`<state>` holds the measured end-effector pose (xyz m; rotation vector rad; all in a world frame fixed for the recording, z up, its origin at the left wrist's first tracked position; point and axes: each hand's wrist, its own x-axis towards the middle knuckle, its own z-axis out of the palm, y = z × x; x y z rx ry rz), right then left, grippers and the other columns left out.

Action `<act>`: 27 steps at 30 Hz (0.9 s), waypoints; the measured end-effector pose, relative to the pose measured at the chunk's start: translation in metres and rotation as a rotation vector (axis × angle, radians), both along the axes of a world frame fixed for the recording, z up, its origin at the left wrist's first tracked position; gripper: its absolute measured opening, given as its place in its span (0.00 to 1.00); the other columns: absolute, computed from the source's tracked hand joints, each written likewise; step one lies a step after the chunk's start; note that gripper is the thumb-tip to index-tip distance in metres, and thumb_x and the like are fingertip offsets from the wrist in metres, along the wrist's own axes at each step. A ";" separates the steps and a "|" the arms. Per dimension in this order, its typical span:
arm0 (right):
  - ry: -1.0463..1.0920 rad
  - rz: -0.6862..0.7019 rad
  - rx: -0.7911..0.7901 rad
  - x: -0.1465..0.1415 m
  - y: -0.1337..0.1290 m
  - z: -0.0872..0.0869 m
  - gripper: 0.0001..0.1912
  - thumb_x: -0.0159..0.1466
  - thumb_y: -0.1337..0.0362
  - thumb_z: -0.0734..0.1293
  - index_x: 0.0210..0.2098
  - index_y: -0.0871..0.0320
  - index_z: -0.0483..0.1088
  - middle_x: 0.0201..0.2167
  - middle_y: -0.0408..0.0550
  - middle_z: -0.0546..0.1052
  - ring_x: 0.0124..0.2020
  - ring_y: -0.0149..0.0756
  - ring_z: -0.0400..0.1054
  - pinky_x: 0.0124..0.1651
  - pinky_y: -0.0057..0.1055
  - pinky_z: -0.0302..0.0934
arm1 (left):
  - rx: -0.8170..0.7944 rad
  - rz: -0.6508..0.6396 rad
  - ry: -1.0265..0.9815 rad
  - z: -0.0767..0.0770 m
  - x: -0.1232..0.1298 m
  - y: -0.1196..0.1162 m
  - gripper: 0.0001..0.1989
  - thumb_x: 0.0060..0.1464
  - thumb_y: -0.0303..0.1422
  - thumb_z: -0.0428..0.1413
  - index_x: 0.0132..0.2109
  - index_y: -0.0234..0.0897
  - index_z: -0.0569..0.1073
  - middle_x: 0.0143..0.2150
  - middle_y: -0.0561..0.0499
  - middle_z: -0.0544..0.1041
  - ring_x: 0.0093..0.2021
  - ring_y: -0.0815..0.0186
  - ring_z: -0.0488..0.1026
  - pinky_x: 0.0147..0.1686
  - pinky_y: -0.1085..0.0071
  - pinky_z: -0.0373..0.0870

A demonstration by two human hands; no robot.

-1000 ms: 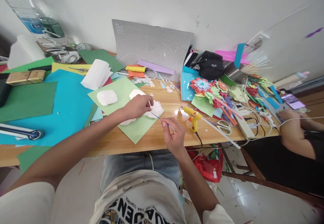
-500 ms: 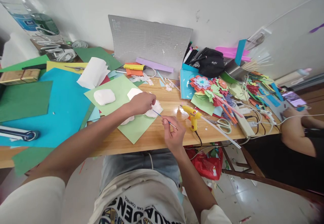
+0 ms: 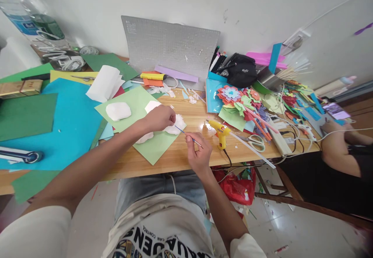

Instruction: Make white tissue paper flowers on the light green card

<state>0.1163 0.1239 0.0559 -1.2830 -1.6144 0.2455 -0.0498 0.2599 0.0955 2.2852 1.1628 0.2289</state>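
Observation:
My right hand (image 3: 199, 151) pinches a thin blue stick (image 3: 180, 129), whose far tip reaches the edge of a ruffled white paper piece (image 3: 174, 127). Over that piece is my left hand (image 3: 161, 118), with fingers closed at its left side; the fingertips are partly hidden. The ruffled piece rests at the right corner of a light green paper sheet (image 3: 154, 151). On the same sheet lie a flat white paper stack (image 3: 118, 111), another white piece (image 3: 152, 105) behind my left hand, and one (image 3: 145, 138) partly covered by my left forearm.
A yellow glue gun (image 3: 220, 132) stands right of my right hand, near scissors (image 3: 256, 143) and paper flowers (image 3: 231, 96). Blue paper (image 3: 72, 114) spreads to the left. Behind, a grey cutting mat (image 3: 171, 50) leans on the wall. Another person's arm (image 3: 338, 145) is at far right.
The view has shifted slightly. Both hands keep nearly the same place, and the stick's tip stays at the ruffled white paper.

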 end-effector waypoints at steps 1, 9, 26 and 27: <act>0.000 0.003 0.003 0.000 0.000 0.000 0.10 0.67 0.68 0.61 0.41 0.56 0.74 0.35 0.49 0.78 0.37 0.36 0.73 0.42 0.35 0.68 | 0.001 -0.003 0.002 -0.001 0.000 0.000 0.07 0.46 0.30 0.55 0.32 0.38 0.78 0.33 0.49 0.80 0.34 0.61 0.74 0.31 0.70 0.61; 0.004 0.002 -0.021 0.000 -0.002 -0.001 0.10 0.67 0.68 0.61 0.41 0.56 0.74 0.35 0.50 0.78 0.38 0.37 0.73 0.42 0.35 0.68 | 0.120 0.001 0.039 -0.008 0.004 -0.001 0.09 0.47 0.29 0.54 0.31 0.35 0.80 0.32 0.46 0.80 0.36 0.58 0.74 0.34 0.68 0.63; -0.016 0.045 0.018 -0.006 0.002 0.001 0.09 0.66 0.67 0.60 0.40 0.55 0.73 0.33 0.49 0.77 0.36 0.36 0.73 0.41 0.35 0.68 | 0.055 0.023 0.059 -0.010 0.004 -0.001 0.09 0.44 0.29 0.54 0.29 0.37 0.79 0.32 0.45 0.81 0.34 0.59 0.75 0.31 0.69 0.63; -0.017 0.046 0.018 -0.006 0.003 0.001 0.09 0.66 0.67 0.60 0.39 0.56 0.72 0.33 0.49 0.77 0.36 0.36 0.73 0.41 0.35 0.68 | 0.057 0.019 0.053 -0.012 0.003 0.000 0.09 0.44 0.29 0.54 0.29 0.37 0.79 0.31 0.46 0.81 0.34 0.59 0.75 0.31 0.69 0.62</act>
